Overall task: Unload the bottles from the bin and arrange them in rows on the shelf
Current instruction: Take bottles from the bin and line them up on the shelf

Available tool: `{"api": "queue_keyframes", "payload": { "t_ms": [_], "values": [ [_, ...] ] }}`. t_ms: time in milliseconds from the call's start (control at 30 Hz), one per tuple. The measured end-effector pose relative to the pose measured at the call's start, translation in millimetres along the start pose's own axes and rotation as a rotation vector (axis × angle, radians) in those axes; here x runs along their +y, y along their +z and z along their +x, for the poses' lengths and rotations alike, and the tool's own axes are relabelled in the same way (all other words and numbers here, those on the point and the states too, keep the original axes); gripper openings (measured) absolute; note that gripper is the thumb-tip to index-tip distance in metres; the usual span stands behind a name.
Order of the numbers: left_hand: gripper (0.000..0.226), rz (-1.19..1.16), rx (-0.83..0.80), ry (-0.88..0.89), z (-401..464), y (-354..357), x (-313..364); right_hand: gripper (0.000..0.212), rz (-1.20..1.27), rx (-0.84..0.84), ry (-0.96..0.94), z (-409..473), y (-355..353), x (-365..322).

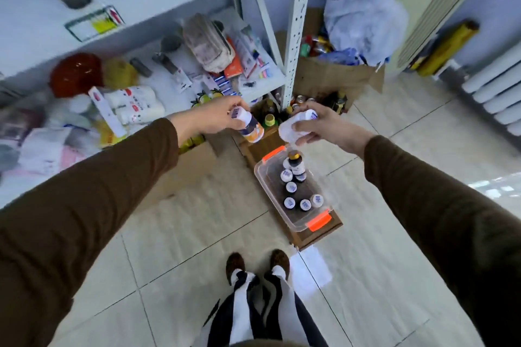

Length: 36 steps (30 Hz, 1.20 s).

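Below the hands, the clear bin holds about seven bottles yet to unload. Left hand grips an orange-labelled bottle, right hand a white bottle; the shelf beyond shows no rows.

A torn brown cardboard box stands on the pale tiled floor, stuffed with a crumpled white plastic bag. A white ribbed radiator lines the right wall, with a gold foil roll leaning nearby. A red glossy round object lies at left beside a yellow sponge-like lump.
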<state>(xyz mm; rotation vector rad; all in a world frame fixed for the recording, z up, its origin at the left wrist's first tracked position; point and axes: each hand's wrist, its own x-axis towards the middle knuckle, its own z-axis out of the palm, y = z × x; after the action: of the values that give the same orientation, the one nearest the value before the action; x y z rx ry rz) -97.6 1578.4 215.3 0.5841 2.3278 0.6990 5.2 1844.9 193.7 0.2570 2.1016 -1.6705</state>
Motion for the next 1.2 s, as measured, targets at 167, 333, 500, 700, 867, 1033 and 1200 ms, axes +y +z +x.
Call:
{"api": "queue_keyframes", "payload": {
  "t_ms": [167, 333, 500, 700, 867, 1033, 1200],
  "values": [
    [0.036, -0.123, 0.203, 0.036, -73.4, -82.5, 28.1, 0.033, -0.035, 0.004, -0.166, -12.4, 2.9, -104.5],
    [0.028, -0.278, 0.375, 0.06, -136.2, -131.3, 40.1, 0.027, -0.159, 0.086, -0.357, -22.1, 26.6, -191.0],
    [0.023, -0.3, 0.487, 0.078, -190.4, -154.6, 38.3, 0.044, -0.232, 0.181, -0.482, -24.7, 64.9, -250.8],
    [0.025, -0.262, 0.59, 0.056, -253.6, -173.8, 22.8, 0.055, -0.465, 0.233, -0.559, -29.1, 121.5, -297.6],
    [0.027, -0.299, 0.641, 0.046, -310.6, -192.0, -8.7, 0.025, -0.367, 0.115, -0.603, -31.5, 185.3, -334.1],
    [0.029, -0.347, 0.674, 0.034, -372.5, -217.7, -61.0, 0.02, -0.294, -0.053, -0.547, -25.8, 258.7, -369.0],
    [0.03, -0.334, 0.704, -0.004, -434.2, -245.3, -128.7, 0.021, -0.286, -0.166, -0.451, -16.0, 344.4, -400.9]
  ]
}}
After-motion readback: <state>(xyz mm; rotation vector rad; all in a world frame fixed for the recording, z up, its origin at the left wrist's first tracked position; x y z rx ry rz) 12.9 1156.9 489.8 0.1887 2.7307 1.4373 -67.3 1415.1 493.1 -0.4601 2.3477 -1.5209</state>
